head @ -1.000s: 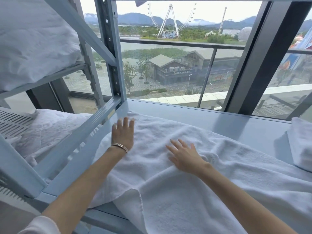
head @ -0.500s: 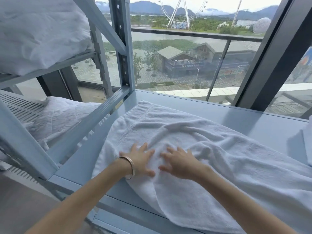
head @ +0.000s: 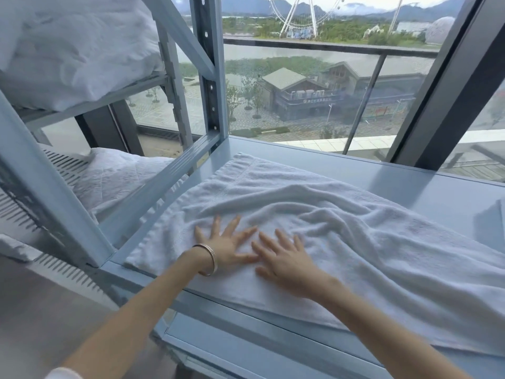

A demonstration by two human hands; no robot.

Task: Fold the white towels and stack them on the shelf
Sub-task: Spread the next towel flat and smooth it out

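Observation:
A white towel (head: 341, 228) lies spread and wrinkled across the pale blue metal shelf (head: 396, 181), its right part running out of view. My left hand (head: 229, 244), with a bracelet on the wrist, presses flat on the towel near its front left part, fingers spread. Beside it, thumbs almost touching, my right hand (head: 284, 258) also lies flat on the towel with straight fingers. Neither hand grips the cloth.
White linen (head: 68, 50) is piled on the upper left shelf, and more white linen (head: 114, 176) sits on the lower left shelf. A blue upright post (head: 210, 67) and slanted braces frame the left side. Behind the shelf is a large window.
My left hand slid back from the towel's far left corner toward me and now sits beside my right hand. The wrinkles have gathered in the towel's middle; the view moved closer.

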